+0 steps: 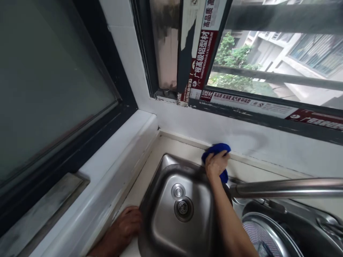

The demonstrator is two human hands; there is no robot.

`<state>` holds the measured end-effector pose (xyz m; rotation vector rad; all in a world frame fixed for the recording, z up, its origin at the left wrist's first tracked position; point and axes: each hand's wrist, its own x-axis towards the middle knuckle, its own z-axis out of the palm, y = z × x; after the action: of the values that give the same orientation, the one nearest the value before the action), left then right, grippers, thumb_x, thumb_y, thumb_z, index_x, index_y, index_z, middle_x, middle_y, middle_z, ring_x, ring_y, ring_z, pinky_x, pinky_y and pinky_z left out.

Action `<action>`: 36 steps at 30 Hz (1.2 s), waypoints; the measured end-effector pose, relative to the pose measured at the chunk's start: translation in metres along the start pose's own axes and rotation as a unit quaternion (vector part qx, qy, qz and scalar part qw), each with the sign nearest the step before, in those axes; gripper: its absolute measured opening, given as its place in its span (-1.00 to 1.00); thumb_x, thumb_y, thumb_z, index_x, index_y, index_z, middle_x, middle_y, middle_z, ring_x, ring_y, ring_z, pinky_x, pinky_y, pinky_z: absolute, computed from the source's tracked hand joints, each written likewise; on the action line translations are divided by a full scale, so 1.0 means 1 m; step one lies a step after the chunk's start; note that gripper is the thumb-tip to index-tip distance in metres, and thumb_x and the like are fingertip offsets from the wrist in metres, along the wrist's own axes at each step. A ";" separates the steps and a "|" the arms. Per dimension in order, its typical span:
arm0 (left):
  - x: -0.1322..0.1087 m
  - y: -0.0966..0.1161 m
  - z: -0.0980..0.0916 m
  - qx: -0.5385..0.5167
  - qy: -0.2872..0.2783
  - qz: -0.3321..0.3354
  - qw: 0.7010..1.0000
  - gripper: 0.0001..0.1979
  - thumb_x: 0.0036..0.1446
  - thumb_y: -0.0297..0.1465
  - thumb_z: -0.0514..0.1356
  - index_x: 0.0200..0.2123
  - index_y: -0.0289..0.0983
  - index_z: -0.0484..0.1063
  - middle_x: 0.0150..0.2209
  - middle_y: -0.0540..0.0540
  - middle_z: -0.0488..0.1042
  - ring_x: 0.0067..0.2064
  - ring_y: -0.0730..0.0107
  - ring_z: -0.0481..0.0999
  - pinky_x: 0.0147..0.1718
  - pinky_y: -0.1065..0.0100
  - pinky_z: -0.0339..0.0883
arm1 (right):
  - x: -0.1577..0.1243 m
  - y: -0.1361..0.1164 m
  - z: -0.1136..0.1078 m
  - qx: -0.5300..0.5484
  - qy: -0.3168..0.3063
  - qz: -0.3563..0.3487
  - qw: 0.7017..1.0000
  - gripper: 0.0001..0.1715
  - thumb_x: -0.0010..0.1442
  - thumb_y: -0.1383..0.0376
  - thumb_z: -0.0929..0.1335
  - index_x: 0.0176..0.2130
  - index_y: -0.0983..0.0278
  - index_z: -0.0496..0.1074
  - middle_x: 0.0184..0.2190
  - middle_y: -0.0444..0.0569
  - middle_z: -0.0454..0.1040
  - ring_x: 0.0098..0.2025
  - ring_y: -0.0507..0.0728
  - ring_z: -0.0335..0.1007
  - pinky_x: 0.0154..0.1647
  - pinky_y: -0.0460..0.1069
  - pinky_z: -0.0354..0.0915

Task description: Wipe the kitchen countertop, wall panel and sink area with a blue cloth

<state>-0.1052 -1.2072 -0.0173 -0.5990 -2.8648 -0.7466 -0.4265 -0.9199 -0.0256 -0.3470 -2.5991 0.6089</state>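
Note:
My right hand (215,163) reaches over the steel sink (158,228) and is closed on a blue cloth (216,148), pressing it to the counter strip where it meets the white wall under the window. My left hand (128,224) rests palm down on the pale counter at the sink's left rim, fingers curled slightly and holding nothing.
A steel faucet spout (286,188) runs in from the right above the sink. A second basin with a perforated strainer bowl (264,235) lies at the lower right. A white ledge (112,167) and dark window frame (257,114) border the counter.

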 end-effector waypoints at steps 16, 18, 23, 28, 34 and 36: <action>-0.006 0.001 0.008 -0.082 0.010 -0.034 0.996 -0.64 0.24 -0.68 -0.04 -0.45 -0.20 0.39 -0.41 0.11 0.50 -0.22 0.48 0.46 0.18 0.30 0.10 | -0.038 -0.132 0.029 -0.013 -0.185 -0.301 0.936 -0.38 0.27 0.34 0.24 0.27 0.53 0.23 0.10 0.39 0.37 0.01 0.32 0.35 0.01 0.17 0.33; -0.009 0.003 0.011 -0.083 0.007 -0.040 0.996 -0.66 0.23 -0.65 0.00 -0.47 -0.20 0.40 -0.41 0.11 0.50 -0.23 0.46 0.46 0.18 0.29 0.11 | -0.046 -0.152 0.034 0.016 -0.214 -0.344 0.914 -0.41 0.27 0.33 0.25 0.26 0.43 0.27 0.14 0.31 0.37 0.05 0.30 0.33 0.05 0.16 0.30; -0.012 0.004 0.012 -0.058 -0.023 -0.044 0.997 -0.72 0.21 -0.61 0.07 -0.45 -0.20 0.44 -0.41 0.08 0.52 -0.20 0.42 0.46 0.16 0.24 0.17 | -0.067 -0.192 0.053 0.096 -0.251 -0.306 0.913 -0.50 0.25 0.35 0.22 0.14 0.42 0.39 0.11 0.28 0.45 0.06 0.30 0.32 0.04 0.15 0.31; -0.010 0.003 0.010 -0.091 -0.023 -0.036 0.995 -0.75 0.20 -0.60 0.09 -0.44 -0.20 0.43 -0.40 0.07 0.53 -0.20 0.41 0.46 0.17 0.22 0.15 | -0.092 -0.183 0.062 0.178 -0.187 -0.329 0.908 -0.36 0.22 0.38 0.22 0.27 0.42 0.31 0.34 0.24 0.27 0.10 0.30 0.31 0.11 0.17 0.30; -0.015 0.001 0.014 -0.081 -0.071 -0.055 0.993 -0.75 0.19 -0.60 0.09 -0.45 -0.20 0.44 -0.39 0.03 0.55 -0.17 0.39 0.46 0.24 0.21 0.10 | -0.125 -0.169 0.041 0.222 -0.208 -0.409 0.860 -0.38 0.21 0.37 0.24 0.24 0.39 0.36 0.33 0.20 0.30 0.07 0.28 0.32 0.11 0.17 0.30; -0.015 0.000 0.016 -0.073 -0.070 -0.055 0.993 -0.74 0.16 -0.62 0.10 -0.45 -0.20 0.45 -0.39 0.05 0.55 -0.17 0.40 0.46 0.24 0.21 0.09 | -0.134 -0.168 0.029 0.211 -0.230 -0.424 0.850 -0.37 0.21 0.37 0.25 0.25 0.39 0.35 0.34 0.19 0.29 0.05 0.28 0.32 0.10 0.16 0.30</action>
<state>-0.0912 -1.2043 -0.0343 -0.5350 -3.0104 -0.9751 -0.3467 -1.1219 -0.0187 1.1593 -2.5469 0.9510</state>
